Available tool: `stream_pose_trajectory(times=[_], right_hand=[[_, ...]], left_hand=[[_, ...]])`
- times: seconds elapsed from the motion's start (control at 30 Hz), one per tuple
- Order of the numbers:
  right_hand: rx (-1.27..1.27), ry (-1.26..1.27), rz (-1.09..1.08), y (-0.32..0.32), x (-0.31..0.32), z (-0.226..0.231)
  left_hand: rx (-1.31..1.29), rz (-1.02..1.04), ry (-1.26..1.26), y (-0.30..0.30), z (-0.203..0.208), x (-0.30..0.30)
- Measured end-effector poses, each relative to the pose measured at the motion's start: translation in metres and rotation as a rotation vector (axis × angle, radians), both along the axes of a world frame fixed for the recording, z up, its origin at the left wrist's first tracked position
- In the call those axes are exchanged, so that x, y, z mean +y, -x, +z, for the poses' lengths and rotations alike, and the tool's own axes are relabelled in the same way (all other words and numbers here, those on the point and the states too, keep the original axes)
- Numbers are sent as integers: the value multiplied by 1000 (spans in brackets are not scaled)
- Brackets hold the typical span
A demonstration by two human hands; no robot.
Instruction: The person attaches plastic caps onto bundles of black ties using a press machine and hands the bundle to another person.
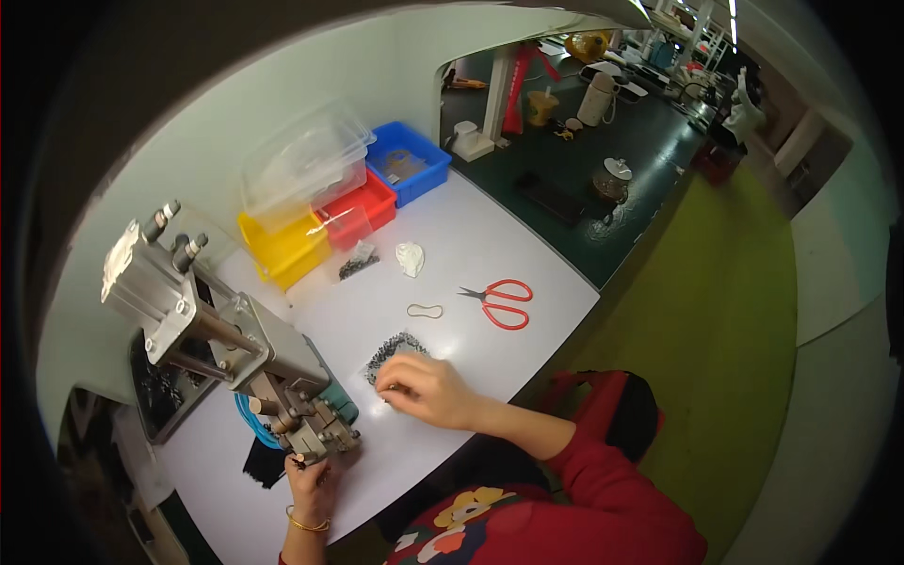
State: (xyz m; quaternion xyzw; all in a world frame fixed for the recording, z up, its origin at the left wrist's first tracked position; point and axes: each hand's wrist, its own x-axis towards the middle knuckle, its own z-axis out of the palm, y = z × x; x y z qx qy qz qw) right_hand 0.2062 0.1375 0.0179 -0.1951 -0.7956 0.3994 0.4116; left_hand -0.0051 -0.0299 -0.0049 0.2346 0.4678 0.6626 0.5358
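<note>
The head view shows a pile of small black parts [394, 350] on the white desk [471, 245]. The right hand [419, 388] rests on the pile, fingers curled, pinching parts. The left hand [309, 482] touches the metal press machine [235, 339], fingers pinched at its base. Red scissors [499, 301] and a rubber band [425, 311] lie nearby.

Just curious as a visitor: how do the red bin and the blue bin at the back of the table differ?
The red bin sits partly under a clear plastic tub; the blue bin stands uncovered. The red bin touches the yellow bin; the blue bin is at the row's end. Both are open plastic trays against the wall.
</note>
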Motion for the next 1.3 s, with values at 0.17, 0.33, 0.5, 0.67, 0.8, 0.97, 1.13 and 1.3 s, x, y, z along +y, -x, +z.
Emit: stream_pose_trajectory(times=[0.17, 0.33, 0.5, 0.67, 0.8, 0.97, 1.13, 1.3], right_hand=[[-152, -233, -222, -19, 11, -8], [-42, -162, -247, -15, 8, -15], [5, -121, -252, -19, 5, -15], [23, -48, -280, -17, -3, -19], [67, -92, -299, -13, -1, -24], [98, -115, -288, -13, -3, -22], [78, -47, -283, -14, -3, -21], [95, -73, -294, -14, 1, -26]], left_hand=[[58, -29, -19, -2, -7, 8], [196, 25, -41, 15, -36, -1], [203, 35, -67, -4, -15, 5], [174, 20, -47, 2, -10, -1], [82, -30, 28, 11, -15, -6], [50, -5, 19, 13, -16, -7], [141, 13, -35, 6, -15, -1], [166, -15, -71, 8, -16, 3]])
